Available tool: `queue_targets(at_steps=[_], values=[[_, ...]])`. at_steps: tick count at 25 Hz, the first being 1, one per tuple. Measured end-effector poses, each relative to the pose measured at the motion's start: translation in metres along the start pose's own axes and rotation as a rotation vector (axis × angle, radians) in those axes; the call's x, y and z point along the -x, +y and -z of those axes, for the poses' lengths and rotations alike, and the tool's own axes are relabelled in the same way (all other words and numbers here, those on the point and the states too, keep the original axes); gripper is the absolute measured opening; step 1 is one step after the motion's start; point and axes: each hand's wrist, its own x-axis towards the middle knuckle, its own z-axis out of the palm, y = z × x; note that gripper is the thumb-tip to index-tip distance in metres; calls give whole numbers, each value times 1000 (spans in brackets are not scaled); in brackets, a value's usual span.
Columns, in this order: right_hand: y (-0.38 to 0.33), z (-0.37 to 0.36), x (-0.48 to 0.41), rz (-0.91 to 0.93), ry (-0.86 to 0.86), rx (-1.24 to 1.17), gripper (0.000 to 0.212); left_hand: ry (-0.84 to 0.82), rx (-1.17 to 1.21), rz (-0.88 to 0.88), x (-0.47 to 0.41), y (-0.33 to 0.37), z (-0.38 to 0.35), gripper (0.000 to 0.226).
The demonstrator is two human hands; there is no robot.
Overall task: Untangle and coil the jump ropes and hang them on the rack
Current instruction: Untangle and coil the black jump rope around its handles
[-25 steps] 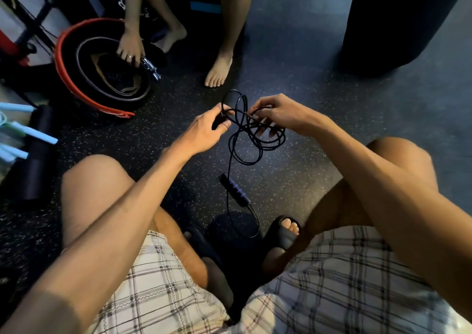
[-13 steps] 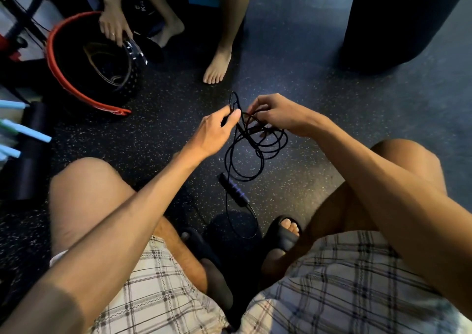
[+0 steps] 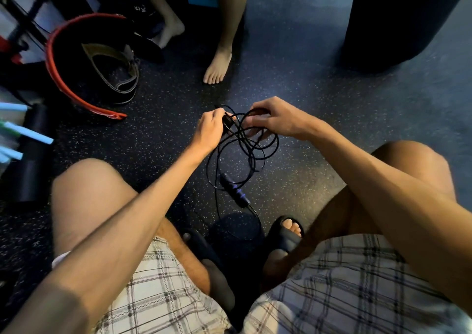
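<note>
Two knees in plaid shorts; two dark sandals (image 3: pixel 283 234), the left one lost in shadow. One black jump rope (image 3: pixel 277 142), tangled, held above the floor (image 3: pixel 319 99) between the knees. One handle (image 3: pixel 236 192) hangs free below. Left hand (image 3: pixel 209 132) curls round a dark end piece, hard to make out. Right hand (image 3: pixel 275 120) pinches several loops. Open floor beyond. Two belts (image 3: pixel 122 88) far left; two bare feet (image 3: pixel 217 68); one punching bag (image 3: pixel 398 17), cut off.

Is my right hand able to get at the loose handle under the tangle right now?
Probably, yes. The loose handle is just below the right hand, with nothing but a few cord loops between them. That hand is pinching the jump rope, though, so it would need to let go first.
</note>
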Motion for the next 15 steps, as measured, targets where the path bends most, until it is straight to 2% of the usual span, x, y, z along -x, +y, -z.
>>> queue_targets(at_steps=[4, 8, 10, 13, 15], values=[[1, -2, -2, 33, 68, -29, 25, 47, 188, 191, -7, -6, 7, 39], [4, -1, -6, 107, 226, 91, 23, -74, 76, 339, -9, -21, 7, 40], [1, 8, -6, 129, 313, 41, 24, -130, 17, 406, -9, -31, 4, 35], [-6, 15, -1, 122, 296, -53, 26, -60, -147, 301, -8, -31, -1, 25], [-6, 11, 0, 110, 253, -75, 26, 31, -155, 102, -5, -25, -1, 46]])
